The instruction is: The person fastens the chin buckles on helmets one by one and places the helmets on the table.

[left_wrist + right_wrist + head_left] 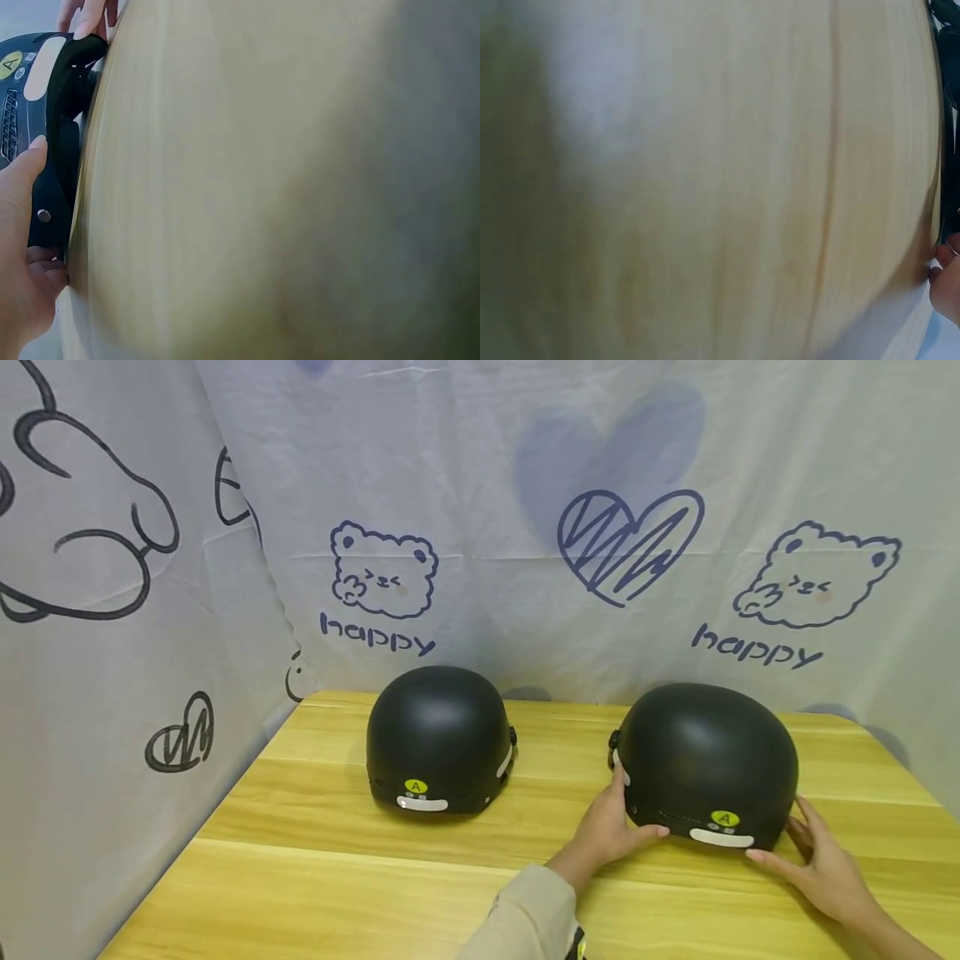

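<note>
A matte black helmet point(705, 752) with a yellow "A" sticker and a white strip sits on the right part of the table. My left hand point(606, 828) grips its lower left side, thumb along the bottom rim. On the opposite side, my right hand point(828, 868) holds the lower right edge. The left wrist view shows the helmet point(21, 97) at the left margin, with my left thumb against the shell and fingers at the rim underneath. Only a dark sliver of helmet point(951, 172) and part of my right hand point(948, 289) appear in the right wrist view.
A second black helmet point(438, 735), with the same sticker and strip, stands to the left on the wood-grain table point(337, 893). A white cloth point(495, 602) printed with hearts and bears hangs behind the table. Another printed cloth point(90, 693) hangs along the left side.
</note>
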{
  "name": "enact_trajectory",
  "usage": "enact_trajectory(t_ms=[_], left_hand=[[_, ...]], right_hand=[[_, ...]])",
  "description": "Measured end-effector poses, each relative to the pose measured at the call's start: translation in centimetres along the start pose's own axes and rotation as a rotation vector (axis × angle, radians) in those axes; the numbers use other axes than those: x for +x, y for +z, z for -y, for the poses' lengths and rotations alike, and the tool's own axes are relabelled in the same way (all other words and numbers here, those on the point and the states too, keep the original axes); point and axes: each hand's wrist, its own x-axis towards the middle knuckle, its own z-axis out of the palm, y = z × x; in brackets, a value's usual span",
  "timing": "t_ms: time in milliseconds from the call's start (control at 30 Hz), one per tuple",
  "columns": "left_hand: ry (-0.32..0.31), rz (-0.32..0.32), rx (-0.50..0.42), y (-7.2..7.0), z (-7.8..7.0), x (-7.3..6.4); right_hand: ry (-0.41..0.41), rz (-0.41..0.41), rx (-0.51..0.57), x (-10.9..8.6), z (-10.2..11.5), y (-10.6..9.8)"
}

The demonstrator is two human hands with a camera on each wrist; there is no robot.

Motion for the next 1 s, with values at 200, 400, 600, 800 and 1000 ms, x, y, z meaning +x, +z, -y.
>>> enact_trajectory(t_ms=[200, 400, 600, 800, 1000], left_hand=[[-0.006, -0.002, 0.014, -0.06, -0.08, -0.04], [0.006, -0.011, 0.027, -0.04, -0.09, -0.01], [0.002, -0.015, 0.036, -0.12, -0.14, 0.10], [-0.001, -0.017, 0.042, -0.14, -0.26, 0.05], [-0.016, -0.013, 0.067, -0.30, -0.42, -0.05]], right_hand=[[-0.005, -0.032, 0.017, -0.04, -0.16, 0.37], [-0.003, -0.052, 0.063, -0.15, -0.21, 0.53], [-0.012, -0.053, 0.088, 0.03, -0.22, 0.43], [-0.047, -0.070, 0.076, 0.32, -0.15, 0.12], [-0.060, -0.090, 0.057, 0.26, 0.07, -0.09]])
